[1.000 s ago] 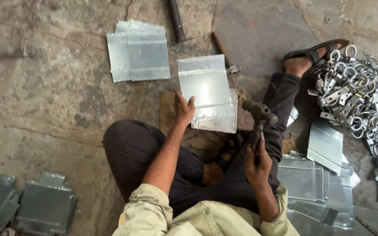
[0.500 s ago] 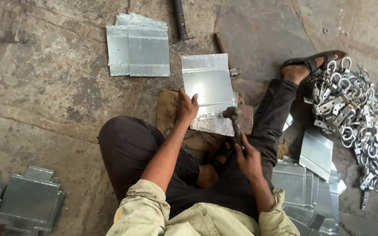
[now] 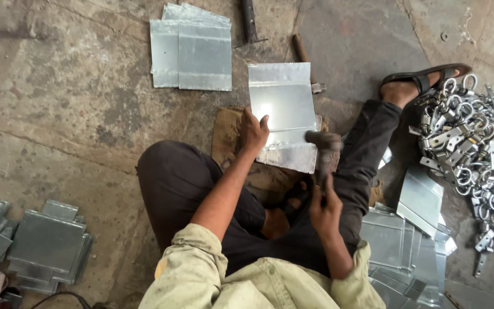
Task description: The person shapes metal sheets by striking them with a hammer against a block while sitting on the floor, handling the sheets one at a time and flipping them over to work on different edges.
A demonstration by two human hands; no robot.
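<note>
**A:** What are the fingers doing?

**B:** The left hand (image 3: 254,131) lies flat, fingers spread a little, pressing on the near left edge of a metal sheet (image 3: 281,106). It grips nothing; the palm and fingertips just bear down on the sheet. The right hand (image 3: 324,207) is curled tight round the handle of a hammer (image 3: 322,150), fingers fully wrapped.

**A:** And the sheet, relative to those fingers?

**B:** It runs away from the left fingertips, up and to their right, a shiny rectangle with a fold line across it. Its near edge sits just right of the left hand and directly under the hammer head, which is blurred; I cannot tell whether the head touches the metal. The right hand's fingers are below the sheet, apart from it, joined to it only by the hammer's length.

**A:** What is under the sheet?

**B:** A brown block or pad (image 3: 228,134), showing just left of and beneath the left hand.

**A:** Further out?

**B:** Beyond the left fingers, up and left, a stack of similar sheets (image 3: 192,51) lies on the concrete floor (image 3: 58,103). Past the sheet's far edge lie a dark bar (image 3: 249,20) and a wooden handle (image 3: 299,48). Right of the right hand, more folded sheets (image 3: 407,240) are piled beside the leg, and beyond them a heap of metal rings and clasps (image 3: 475,154) next to a sandalled foot (image 3: 415,86). Far off to the left of both hands, another pile of folded pieces (image 3: 47,246).
</note>
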